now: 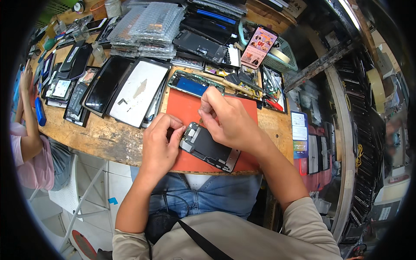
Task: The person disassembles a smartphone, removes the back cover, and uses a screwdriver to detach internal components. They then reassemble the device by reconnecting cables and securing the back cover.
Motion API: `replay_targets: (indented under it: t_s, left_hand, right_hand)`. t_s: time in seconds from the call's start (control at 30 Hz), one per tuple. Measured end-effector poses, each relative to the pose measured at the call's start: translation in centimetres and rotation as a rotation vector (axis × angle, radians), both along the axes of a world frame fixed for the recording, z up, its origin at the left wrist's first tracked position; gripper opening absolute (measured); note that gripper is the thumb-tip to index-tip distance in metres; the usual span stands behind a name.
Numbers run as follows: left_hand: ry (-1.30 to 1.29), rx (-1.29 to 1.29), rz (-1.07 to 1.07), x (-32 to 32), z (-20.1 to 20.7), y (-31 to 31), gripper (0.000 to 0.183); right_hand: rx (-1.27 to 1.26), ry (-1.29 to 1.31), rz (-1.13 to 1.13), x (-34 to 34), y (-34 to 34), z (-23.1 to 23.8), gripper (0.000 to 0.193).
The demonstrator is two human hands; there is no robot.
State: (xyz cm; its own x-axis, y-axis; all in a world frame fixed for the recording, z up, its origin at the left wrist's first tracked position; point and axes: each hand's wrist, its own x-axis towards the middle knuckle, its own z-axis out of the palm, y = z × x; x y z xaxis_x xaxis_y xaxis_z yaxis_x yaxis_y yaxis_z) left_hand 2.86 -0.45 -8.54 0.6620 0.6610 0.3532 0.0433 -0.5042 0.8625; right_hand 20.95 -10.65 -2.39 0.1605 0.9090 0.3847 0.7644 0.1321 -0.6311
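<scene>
A black phone screen assembly [209, 146] lies face down, tilted, on an orange-red work mat [184, 104], its inner side with small metal parts and flex cables showing. My left hand [159, 141] is closed in a pinch at the assembly's upper left corner; what sits between thumb and fingers is too small to tell. Over its upper edge my right hand [226, 116] is also closed, thumb against curled fingers, and whatever it grips is hidden. Just beyond the mat's far side lies an opened phone body [195, 83] with a blue inside.
Phones and screens [108, 84] crowd the bench's left side. Bubble-wrapped packs [156, 24] are stacked at the back. A lit phone [259, 47] leans on a green basket [284, 54]. Tools [273, 89] fill a tray at right. Another person's arm [29, 108] reaches in at far left.
</scene>
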Motion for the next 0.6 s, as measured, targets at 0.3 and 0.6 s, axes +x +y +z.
replay_targets:
  t_s: [0.3, 0.6]
  left_hand:
    - [0.030, 0.031, -0.018, -0.3, 0.3, 0.0, 0.009]
    - [0.012, -0.004, 0.003, -0.3, 0.6, -0.1, 0.019]
  right_hand:
    - [-0.064, -0.400, 0.001, -0.7, -0.1, 1.1, 0.027]
    - [-0.177, -0.412, -0.046, -1.0, -0.3, 1.4, 0.027]
